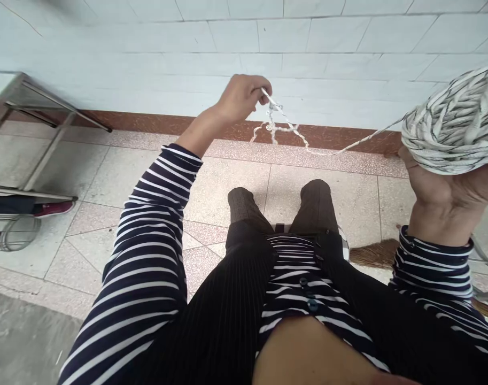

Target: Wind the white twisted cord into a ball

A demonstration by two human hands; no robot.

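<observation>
My left hand (241, 99) is closed, pinching a thin white strand of yarn (342, 151) between thumb and fingers. Just below and right of those fingers dangles a tangled, knotted bit of the white yarn (271, 126) with loose ends. From there the strand sags and runs across to a big ball of white yarn (458, 123) with dark streaks at the right edge. That ball rests in my right hand (440, 182), which grips it from underneath; most of its fingers are hidden behind the yarn.
A pale tiled wall (244, 37) with a brown skirting strip (163, 122) stands in front. At left is a metal-framed table (31, 91), with a person's red shoe (53, 208) below. A straw broom head (374, 254) lies on the tiled floor (340, 203) at right.
</observation>
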